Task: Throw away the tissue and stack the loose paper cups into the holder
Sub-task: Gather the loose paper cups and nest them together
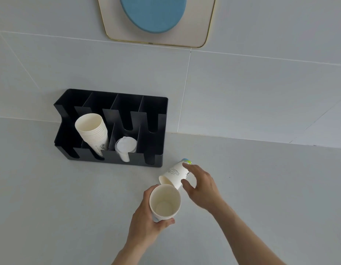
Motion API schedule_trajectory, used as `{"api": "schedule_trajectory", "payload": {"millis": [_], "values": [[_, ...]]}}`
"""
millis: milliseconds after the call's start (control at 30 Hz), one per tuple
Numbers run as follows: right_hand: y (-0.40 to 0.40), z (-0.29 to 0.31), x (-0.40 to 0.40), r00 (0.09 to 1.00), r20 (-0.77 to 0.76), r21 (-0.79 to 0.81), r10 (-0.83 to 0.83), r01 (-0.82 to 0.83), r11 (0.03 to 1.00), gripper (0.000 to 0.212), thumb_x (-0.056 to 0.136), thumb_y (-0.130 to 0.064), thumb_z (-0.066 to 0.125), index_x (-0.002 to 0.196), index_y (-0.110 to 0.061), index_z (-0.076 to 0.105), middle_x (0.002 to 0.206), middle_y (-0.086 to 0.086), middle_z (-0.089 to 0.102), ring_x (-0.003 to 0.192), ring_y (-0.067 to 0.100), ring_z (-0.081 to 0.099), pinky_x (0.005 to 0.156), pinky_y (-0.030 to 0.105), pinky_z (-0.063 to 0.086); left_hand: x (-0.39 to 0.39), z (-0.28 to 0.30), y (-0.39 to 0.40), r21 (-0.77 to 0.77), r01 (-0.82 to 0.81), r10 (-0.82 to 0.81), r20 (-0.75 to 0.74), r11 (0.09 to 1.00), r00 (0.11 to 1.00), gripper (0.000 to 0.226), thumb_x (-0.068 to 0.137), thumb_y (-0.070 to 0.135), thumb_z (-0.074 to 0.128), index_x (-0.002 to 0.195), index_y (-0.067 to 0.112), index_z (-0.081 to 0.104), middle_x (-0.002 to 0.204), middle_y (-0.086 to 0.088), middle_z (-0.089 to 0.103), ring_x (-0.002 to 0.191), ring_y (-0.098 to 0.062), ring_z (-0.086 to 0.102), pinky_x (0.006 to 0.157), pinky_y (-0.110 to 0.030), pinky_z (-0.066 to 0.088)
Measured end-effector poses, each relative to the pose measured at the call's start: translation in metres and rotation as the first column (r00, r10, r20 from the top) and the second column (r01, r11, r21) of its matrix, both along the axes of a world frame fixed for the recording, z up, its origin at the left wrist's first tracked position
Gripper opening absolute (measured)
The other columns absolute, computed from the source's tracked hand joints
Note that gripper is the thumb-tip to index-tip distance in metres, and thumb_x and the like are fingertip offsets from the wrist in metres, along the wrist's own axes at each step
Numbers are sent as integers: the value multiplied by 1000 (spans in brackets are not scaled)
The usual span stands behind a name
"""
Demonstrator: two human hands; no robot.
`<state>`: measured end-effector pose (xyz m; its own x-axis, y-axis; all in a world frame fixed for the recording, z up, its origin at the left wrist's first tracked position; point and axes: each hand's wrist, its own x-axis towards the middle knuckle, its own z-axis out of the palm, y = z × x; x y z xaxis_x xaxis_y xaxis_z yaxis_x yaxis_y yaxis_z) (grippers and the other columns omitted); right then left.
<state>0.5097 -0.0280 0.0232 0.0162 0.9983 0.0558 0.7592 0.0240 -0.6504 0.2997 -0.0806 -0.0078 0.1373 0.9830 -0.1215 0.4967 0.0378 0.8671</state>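
A black cup holder (156,115) with several slots stands against the wall at left centre. A leaning stack of white paper cups (93,131) fills its second front slot. My left hand (144,224) grips an upright white paper cup (164,201) with its mouth towards me. Just beyond it, my right hand (202,188) closes around a second printed paper cup (175,174), tilted on its side with its mouth pointing down-left towards the first cup. No tissue is in view.
A clear plastic cup with a lid (125,148) sits in the holder's third front slot. The pale grey counter (51,207) stretches left and right of my hands. A framed blue disc (152,14) hangs on the tiled wall above.
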Motion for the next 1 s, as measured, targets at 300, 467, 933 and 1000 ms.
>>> {"api": "schedule_trajectory", "payload": {"millis": [300,467,933,1000], "values": [[43,-58,-20,700,541,-164,466,-456,875,91,84,-27,81,157,-23,28,164,-2,34,151,27,33,118,45,39,0,-2,0,6,-6,5,4,1000,1000,101,52,37,95,124,65,30,124,41,51,108,10,57,78,-14,48],[36,-68,-30,712,625,-16,320,-399,917,70,82,-34,79,144,-23,47,127,1,62,125,30,57,99,47,52,0,-3,1,-6,-18,18,7,1000,1000,101,52,39,95,128,59,32,125,40,51,109,9,57,84,-21,52],[8,60,13,927,-316,0,-202,213,977,87,68,-41,93,141,-25,49,130,-8,59,114,15,61,89,34,59,-1,-6,2,13,16,-16,18,1000,1000,103,52,36,96,129,58,33,130,36,52,114,4,57,87,-21,50],[-4,88,11,868,-469,29,-164,200,979,79,69,-43,91,136,-29,52,124,-12,63,112,10,64,84,28,59,-1,-5,1,9,14,-14,21,1000,1000,102,52,35,96,128,59,33,128,36,53,112,7,57,85,-21,50]]}}
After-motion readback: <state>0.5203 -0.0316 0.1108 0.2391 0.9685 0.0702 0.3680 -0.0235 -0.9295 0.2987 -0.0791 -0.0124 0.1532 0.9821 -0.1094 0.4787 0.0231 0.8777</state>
